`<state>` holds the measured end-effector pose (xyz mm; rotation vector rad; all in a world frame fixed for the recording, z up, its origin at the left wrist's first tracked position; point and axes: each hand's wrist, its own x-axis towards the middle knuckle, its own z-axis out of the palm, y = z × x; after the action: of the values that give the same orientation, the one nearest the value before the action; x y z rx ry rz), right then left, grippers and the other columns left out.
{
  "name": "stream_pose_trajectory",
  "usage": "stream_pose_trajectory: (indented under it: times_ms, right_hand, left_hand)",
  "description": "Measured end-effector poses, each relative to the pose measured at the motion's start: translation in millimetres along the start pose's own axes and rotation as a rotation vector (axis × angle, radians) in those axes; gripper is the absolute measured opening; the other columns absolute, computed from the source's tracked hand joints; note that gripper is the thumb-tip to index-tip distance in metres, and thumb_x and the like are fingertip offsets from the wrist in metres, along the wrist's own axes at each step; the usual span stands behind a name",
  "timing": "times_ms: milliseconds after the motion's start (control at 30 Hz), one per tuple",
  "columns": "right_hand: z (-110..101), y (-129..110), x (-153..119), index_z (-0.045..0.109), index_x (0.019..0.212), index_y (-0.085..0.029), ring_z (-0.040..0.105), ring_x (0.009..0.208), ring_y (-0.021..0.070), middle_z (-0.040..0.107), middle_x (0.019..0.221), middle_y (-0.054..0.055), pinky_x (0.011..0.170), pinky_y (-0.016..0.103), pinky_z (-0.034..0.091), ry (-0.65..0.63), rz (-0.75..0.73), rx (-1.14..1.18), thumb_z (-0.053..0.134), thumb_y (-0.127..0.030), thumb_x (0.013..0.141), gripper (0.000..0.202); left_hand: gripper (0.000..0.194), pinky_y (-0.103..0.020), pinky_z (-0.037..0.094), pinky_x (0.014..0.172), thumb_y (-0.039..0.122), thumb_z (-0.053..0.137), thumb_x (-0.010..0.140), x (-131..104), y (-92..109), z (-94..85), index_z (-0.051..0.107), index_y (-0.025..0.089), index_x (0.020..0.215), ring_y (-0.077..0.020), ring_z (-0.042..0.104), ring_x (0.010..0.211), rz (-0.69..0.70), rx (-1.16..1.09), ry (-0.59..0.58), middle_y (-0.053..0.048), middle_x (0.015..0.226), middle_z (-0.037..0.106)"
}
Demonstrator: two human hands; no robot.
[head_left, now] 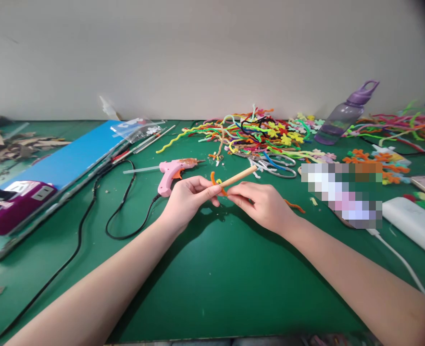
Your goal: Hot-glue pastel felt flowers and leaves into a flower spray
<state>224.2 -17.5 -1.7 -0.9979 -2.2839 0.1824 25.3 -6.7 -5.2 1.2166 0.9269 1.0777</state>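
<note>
My left hand (194,194) pinches a light wooden stick (239,176) near its lower end, and the stick points up to the right. An orange pipe cleaner (213,178) crosses the stick by my left fingertips, with a bit of yellow-green beside it. My right hand (257,199) has its thumb and fingers pressed together at the orange pipe cleaner, just below the stick. More orange pipe cleaner (294,206) shows beyond my right hand, near the wrist.
Behind my left hand lies a pink glue gun (171,175) with a black cord. Scissors (288,166) rest by piled pipe cleaners (241,132). A purple bottle (342,117), a pixelated phone and a white power bank (414,226) are rightward; a purple power strip (18,204) and blue board (68,156) are leftward.
</note>
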Motion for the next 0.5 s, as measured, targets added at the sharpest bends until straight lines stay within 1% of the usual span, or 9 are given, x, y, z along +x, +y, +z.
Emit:
stream_pose_trajectory:
  times_ms: [100, 167, 233, 333, 367, 433, 500]
  right_hand:
    - [2.4, 3.4, -0.9, 0.068, 0.093, -0.020, 0.066, 0.076, 0.0150, 0.072, 0.089, 0.003, 0.070, 0.026, 0.048, 0.001, 0.058, 0.010, 0.054, -0.027, 0.089, 0.016]
    - [2.6, 5.6, -1.1, 0.069, 0.095, -0.021, 0.067, 0.077, 0.0157, 0.073, 0.093, 0.003, 0.070, 0.026, 0.049, -0.007, 0.096, 0.030, 0.057, -0.026, 0.087, 0.015]
    - [1.5, 8.1, -0.7, 0.070, 0.097, -0.023, 0.067, 0.076, 0.0148, 0.073, 0.094, 0.001, 0.066, 0.025, 0.048, -0.032, 0.132, 0.089, 0.057, -0.020, 0.085, 0.018]
    - [-1.8, 12.1, 0.9, 0.071, 0.094, -0.026, 0.066, 0.073, 0.0124, 0.073, 0.088, -0.002, 0.062, 0.022, 0.047, -0.087, 0.202, 0.209, 0.054, -0.012, 0.082, 0.024]
    - [-3.0, 12.9, 1.5, 0.072, 0.092, -0.025, 0.065, 0.071, 0.0119, 0.073, 0.085, -0.002, 0.061, 0.022, 0.046, -0.106, 0.224, 0.239, 0.054, -0.013, 0.082, 0.023]
    - [-5.5, 12.8, 2.7, 0.072, 0.089, -0.022, 0.061, 0.064, 0.0113, 0.071, 0.077, 0.000, 0.057, 0.021, 0.044, -0.141, 0.248, 0.292, 0.058, -0.019, 0.081, 0.016]
    - [-8.3, 9.9, 3.8, 0.071, 0.089, -0.019, 0.054, 0.054, 0.0096, 0.066, 0.068, 0.000, 0.050, 0.021, 0.039, -0.172, 0.252, 0.379, 0.063, -0.029, 0.080, 0.017]
  left_hand:
    - [0.025, -0.024, 0.050, 0.065, 0.030, 0.081, 0.063, 0.4, 0.6, 0.8, 0.063, 0.014, 0.070, -0.0102, 0.063, 0.058, -0.045, -0.047, 0.007, 0.000, 0.068, 0.069]
    - [0.026, -0.025, 0.051, 0.066, 0.029, 0.082, 0.062, -0.1, 1.4, 1.9, 0.063, 0.013, 0.069, -0.0104, 0.063, 0.059, -0.064, -0.068, -0.007, 0.000, 0.069, 0.069]
    - [0.024, -0.025, 0.052, 0.065, 0.030, 0.080, 0.064, -1.1, 2.4, 3.1, 0.065, 0.013, 0.072, -0.0106, 0.063, 0.058, -0.063, -0.060, -0.058, 0.000, 0.068, 0.069]
    - [0.021, -0.025, 0.051, 0.063, 0.030, 0.078, 0.068, -2.9, 3.0, 4.7, 0.067, 0.013, 0.076, -0.0107, 0.062, 0.055, -0.045, -0.020, -0.154, -0.001, 0.067, 0.068]
    - [0.020, -0.025, 0.051, 0.063, 0.029, 0.077, 0.069, -3.3, 2.8, 4.9, 0.067, 0.013, 0.077, -0.0103, 0.062, 0.054, -0.042, -0.022, -0.176, 0.000, 0.066, 0.068]
    - [0.018, -0.024, 0.051, 0.063, 0.028, 0.076, 0.071, -3.2, 2.1, 4.9, 0.068, 0.015, 0.078, -0.0093, 0.061, 0.053, -0.048, -0.077, -0.190, 0.001, 0.065, 0.067]
    - [0.018, -0.022, 0.050, 0.062, 0.029, 0.077, 0.070, -2.3, 1.4, 4.3, 0.068, 0.016, 0.078, -0.0076, 0.059, 0.052, -0.054, -0.180, -0.152, 0.003, 0.063, 0.066]
